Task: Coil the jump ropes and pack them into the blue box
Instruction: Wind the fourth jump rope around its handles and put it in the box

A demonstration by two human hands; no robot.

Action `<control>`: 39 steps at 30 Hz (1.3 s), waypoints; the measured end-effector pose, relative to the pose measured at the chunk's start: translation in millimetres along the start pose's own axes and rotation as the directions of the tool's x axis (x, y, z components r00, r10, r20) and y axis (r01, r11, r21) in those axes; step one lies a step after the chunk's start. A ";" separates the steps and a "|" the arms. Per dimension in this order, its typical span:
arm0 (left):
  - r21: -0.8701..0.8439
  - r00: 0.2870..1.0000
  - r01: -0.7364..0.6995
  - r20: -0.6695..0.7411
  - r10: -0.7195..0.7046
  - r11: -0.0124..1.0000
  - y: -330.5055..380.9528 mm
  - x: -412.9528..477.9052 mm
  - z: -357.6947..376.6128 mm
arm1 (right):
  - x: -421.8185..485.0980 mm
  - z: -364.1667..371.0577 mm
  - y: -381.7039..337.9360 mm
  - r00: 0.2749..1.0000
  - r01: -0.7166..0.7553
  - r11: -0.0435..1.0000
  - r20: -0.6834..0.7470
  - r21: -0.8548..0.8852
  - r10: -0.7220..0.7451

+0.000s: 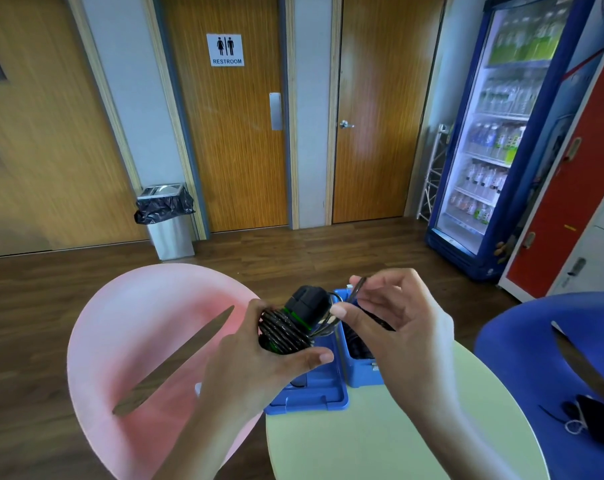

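My left hand (259, 362) grips a black jump rope (293, 323) with green bands, its cord wound in tight turns round the handles. My right hand (394, 323) pinches the loose end of the cord (357, 289) between thumb and fingers, just right of the bundle. Both hands hover above the blue box (357, 372), which stands open on the pale green table (380, 438); dark rope lies inside it. The box's blue lid (311, 396) lies flat beside it on the left.
A pink chair (137, 334) stands left of the table and a blue chair (535, 341) to the right, with a dark object and cord (591, 420) on its seat. A steel bin (169, 220), doors and a drinks fridge (494, 133) lie beyond.
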State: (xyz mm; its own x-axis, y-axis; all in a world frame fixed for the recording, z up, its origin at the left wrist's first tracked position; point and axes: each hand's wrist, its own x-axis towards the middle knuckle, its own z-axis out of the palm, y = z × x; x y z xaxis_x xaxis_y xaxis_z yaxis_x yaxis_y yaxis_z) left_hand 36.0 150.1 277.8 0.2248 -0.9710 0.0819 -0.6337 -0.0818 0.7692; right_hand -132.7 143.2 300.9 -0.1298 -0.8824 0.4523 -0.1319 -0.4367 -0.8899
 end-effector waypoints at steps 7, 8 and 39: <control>0.010 1.000 -0.007 0.003 0.007 1.000 1.8 -0.8 -2.4 | 2.5 4.2 -1.5 0.999 -0.018 0.997 0.040 -0.081 0.021; 0.010 1.000 -0.010 0.004 0.010 1.000 1.8 -0.8 -3.0 | 3.6 4.6 -1.4 0.998 -0.014 0.996 0.056 -0.093 0.020; 0.222 0.987 -0.157 0.049 0.150 0.962 13.8 -4.0 -11.8 | 23.0 -2.6 -6.2 0.930 0.172 0.894 0.368 -0.414 -0.009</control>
State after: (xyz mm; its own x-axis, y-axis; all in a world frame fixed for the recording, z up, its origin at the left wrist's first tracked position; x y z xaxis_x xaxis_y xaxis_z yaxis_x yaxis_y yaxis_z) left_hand 35.1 155.5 295.6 0.0903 -0.9822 0.1648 -0.8092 0.0241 0.5870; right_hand -137.4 126.1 317.0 0.2417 -0.8811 0.4065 -0.5471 -0.4697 -0.6928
